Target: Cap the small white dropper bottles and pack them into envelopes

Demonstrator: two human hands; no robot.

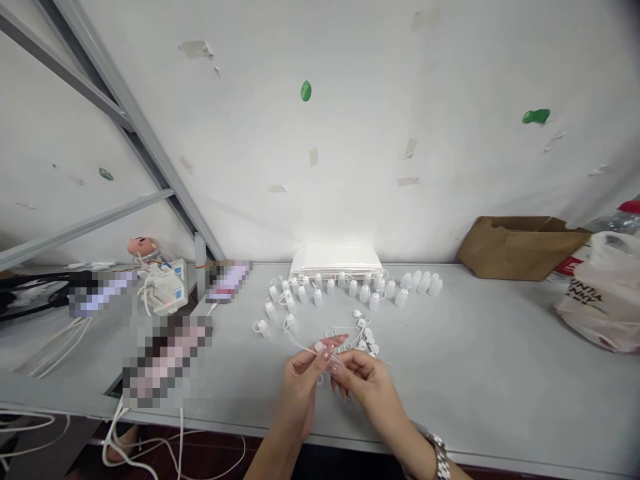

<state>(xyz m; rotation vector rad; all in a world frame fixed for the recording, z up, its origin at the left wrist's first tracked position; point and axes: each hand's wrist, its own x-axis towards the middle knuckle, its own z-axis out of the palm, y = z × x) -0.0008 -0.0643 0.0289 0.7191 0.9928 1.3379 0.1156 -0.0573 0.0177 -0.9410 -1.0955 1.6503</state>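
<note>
Head view: grey table along a white wall

By the picture's clock, a brown paper bag stands at three, standing bottles just below centre. At six, left hand and right hand meet, fingers bent, both grips narrow, pinching one small capped bottle.

left hand and right hand pinch close together, both forearms slanting inward.
</note>
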